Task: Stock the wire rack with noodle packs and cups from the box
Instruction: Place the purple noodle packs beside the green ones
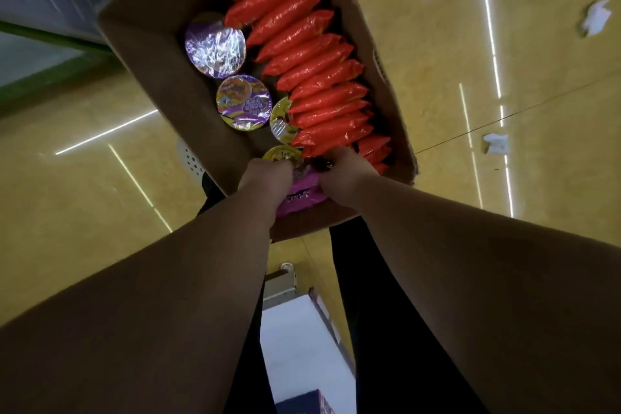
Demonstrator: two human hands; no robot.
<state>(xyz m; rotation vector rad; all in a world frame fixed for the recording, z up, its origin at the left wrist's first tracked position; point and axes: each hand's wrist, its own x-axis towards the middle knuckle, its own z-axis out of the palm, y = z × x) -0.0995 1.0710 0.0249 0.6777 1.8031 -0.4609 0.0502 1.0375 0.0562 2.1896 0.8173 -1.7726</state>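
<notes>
Left hand (265, 178), right hand (346, 175) both at near end of box (151, 77), fingers curled onto pink pack (302, 200); orange packs (302, 54) row beyond, cups (243, 101) left.

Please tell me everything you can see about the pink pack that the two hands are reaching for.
The pink pack lies at the near end of the cardboard box, below the row of orange packs. It looks like glossy plastic film with white print, too blurred to read. The left hand and right hand grip it from either side and hide most of it. A yellow-lidded cup stands just beyond it.
</notes>
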